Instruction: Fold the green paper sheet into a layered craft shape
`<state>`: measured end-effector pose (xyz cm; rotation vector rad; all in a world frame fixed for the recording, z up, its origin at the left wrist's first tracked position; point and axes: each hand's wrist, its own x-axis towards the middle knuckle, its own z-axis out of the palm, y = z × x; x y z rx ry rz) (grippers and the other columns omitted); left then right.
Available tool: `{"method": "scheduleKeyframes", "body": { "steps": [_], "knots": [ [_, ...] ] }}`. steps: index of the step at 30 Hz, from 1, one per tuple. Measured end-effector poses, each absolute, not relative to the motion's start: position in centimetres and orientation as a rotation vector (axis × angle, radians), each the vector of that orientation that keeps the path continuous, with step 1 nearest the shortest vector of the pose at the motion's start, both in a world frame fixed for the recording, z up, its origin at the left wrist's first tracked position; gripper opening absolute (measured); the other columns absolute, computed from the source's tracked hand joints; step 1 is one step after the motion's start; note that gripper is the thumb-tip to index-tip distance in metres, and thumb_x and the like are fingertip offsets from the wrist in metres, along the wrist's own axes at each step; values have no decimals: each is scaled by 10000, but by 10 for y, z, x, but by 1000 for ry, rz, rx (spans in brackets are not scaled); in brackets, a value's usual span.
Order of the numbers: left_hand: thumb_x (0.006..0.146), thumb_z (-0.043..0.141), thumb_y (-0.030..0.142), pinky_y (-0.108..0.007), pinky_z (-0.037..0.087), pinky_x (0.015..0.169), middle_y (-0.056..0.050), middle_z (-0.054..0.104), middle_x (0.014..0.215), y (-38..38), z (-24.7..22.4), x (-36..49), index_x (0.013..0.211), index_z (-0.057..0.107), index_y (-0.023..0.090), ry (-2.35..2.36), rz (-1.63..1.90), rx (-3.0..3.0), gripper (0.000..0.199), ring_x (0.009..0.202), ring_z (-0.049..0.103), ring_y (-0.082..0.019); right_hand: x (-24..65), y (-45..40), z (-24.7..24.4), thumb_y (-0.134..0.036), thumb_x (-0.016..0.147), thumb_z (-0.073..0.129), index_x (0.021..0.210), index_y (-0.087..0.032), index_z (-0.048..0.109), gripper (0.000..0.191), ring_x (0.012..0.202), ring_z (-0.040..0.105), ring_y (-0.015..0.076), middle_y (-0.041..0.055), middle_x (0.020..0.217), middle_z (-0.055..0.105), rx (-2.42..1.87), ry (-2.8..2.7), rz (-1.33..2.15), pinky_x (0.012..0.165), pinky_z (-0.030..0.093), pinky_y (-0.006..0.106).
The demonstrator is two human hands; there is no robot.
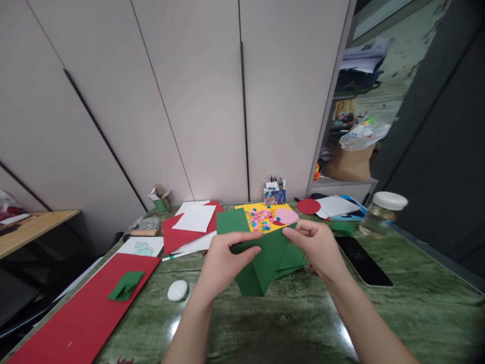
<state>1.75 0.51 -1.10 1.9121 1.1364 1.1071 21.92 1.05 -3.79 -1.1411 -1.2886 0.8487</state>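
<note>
A folded sheet of green paper (265, 260) is held up over the table between both hands, its lower part hanging in creased panels. My left hand (230, 260) pinches its left side between thumb and fingers. At the upper right corner, my right hand (316, 245) grips the paper with thumb and fingertips. Behind it stand out another green sheet (232, 221) and a yellow sheet (248, 207) bearing pink, blue and yellow pieces (262, 218). More green paper (293, 260) lies just right of the held sheet, partly hidden by it.
On the left are a long red board (87, 313) with a small folded green paper (127, 285), and a white oval object (178, 290). To the right lie a black phone (364, 260) and a lidded jar (382, 215). A pen box (275, 192) stands at the back.
</note>
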Motion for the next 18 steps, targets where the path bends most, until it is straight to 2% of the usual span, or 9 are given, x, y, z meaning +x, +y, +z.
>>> {"method": "scheduleKeyframes", "body": {
  "steps": [4,9,14,18],
  "knots": [
    [723,666,176,-249,527,779,25,728,957,4,-9,16,938,721,280,1131,1099,1912,245,882,662,-166,222,9,-36,-386,698,690,493,-165,523,345,416,325,68,-54,424,452,-1125,-1307,842,416,210,219],
    [717,672,176,-259,524,784,19,728,958,3,-8,15,935,722,278,1114,1092,1903,246,885,659,-170,226,9,-36,-357,713,689,571,-174,623,240,531,521,128,-1,543,610,-1012,-1266,866,527,379,242],
    [713,677,184,-259,530,747,11,730,947,3,-9,16,942,720,277,1099,1088,1893,251,866,659,-171,224,11,-38,-303,743,673,624,-194,653,163,550,510,126,-11,563,604,-930,-1225,781,547,381,245],
    [708,678,182,-268,530,746,-1,732,935,4,-10,18,941,723,263,1100,1093,1901,250,847,659,-175,221,15,-42,-291,781,634,626,-197,650,182,588,496,134,-8,600,588,-879,-1208,707,576,381,255]
  ]
}}
